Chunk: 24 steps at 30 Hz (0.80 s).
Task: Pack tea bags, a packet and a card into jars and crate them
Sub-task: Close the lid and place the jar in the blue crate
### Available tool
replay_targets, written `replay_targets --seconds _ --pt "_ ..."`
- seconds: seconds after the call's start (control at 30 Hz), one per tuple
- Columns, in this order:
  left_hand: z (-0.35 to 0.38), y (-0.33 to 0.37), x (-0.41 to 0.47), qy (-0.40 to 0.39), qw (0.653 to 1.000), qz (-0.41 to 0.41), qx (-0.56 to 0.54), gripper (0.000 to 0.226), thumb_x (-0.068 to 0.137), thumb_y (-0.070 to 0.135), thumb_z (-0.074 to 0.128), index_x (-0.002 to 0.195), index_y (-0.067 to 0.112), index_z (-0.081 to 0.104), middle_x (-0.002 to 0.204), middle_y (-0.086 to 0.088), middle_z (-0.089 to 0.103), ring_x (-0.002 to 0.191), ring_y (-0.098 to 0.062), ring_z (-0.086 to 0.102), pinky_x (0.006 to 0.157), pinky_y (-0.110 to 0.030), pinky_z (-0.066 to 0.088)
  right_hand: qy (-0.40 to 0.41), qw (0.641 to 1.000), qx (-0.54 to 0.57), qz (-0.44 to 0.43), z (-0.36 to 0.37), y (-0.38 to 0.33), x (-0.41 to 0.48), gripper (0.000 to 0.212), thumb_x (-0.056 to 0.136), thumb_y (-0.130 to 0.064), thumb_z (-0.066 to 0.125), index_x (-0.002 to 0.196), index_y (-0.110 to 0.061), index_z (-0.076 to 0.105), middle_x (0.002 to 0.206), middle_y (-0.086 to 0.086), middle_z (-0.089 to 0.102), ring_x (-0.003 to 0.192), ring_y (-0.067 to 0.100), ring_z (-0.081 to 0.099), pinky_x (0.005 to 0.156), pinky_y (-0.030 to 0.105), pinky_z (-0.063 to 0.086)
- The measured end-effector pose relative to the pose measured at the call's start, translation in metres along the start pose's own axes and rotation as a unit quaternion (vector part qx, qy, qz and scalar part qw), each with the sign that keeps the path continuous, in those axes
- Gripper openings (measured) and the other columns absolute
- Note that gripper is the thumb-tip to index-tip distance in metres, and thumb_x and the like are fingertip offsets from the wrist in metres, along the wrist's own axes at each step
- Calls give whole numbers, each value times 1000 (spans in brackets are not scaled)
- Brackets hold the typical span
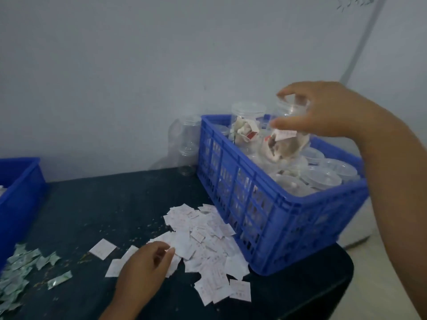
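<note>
Clear plastic jar (285,144), packed, held over the blue crate (265,204) by the right hand (323,109).
Its grip is thumb and fingers curled round the jar's neck, the body hanging tilted at 7 o'clock from the palm, above lidded jars (323,174) in the crate. A red-and-white card shows inside, its print too blurred to read. The left hand (147,266) rests with curled fingers on the white slips (208,232) at 7 o'clock of the crate; whether its grip pinches one I cannot tell. Reddish writing on the slips is unreadable. Bare dark bench (92,215) lies at 10 o'clock of that hand; green packets (18,266) lie at 9 o'clock.
</note>
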<state>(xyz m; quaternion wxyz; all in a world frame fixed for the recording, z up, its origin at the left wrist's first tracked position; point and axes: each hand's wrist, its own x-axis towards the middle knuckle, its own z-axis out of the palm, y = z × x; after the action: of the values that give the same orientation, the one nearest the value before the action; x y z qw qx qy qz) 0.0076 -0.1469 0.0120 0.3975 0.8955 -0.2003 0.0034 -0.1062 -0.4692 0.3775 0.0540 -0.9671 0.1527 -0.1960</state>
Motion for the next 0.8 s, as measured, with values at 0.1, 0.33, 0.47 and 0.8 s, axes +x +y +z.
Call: replay_targets --seconds 0.1,0.33,0.47,0.8 --pt "12 -4 2 34 999 3 8 11 92 61 61 87 51 63 99 39 61 89 14 59 60 -16 44 28 997 -43 54 14 27 37 87 77 -74 83 148 -34 56 142 5 64 125 29 61 99 45 48" --pt "13 -4 15 36 999 -6 18 19 91 68 56 93 49 63 102 49 53 90 19 54 58 -17 40 61 993 -5 102 68 56 79 92 77 -70 87 151 -21 63 146 18 59 136 37 59 110 47 48" --pt "14 -6 15 36 999 -1 24 18 89 68 57 92 50 62 101 49 54 90 19 55 58 -16 39 45 993 44 103 79 64 92 95 78 -67 88 157 -23 56 158 9 56 145 31 54 117 43 42" --pt "16 -11 13 37 999 8 29 16 91 58 64 89 42 66 79 27 64 88 12 57 60 -10 33 97 988 100 68 64 68 93 50 104 -43 67 149 -20 63 156 9 58 141 30 55 117 46 44"
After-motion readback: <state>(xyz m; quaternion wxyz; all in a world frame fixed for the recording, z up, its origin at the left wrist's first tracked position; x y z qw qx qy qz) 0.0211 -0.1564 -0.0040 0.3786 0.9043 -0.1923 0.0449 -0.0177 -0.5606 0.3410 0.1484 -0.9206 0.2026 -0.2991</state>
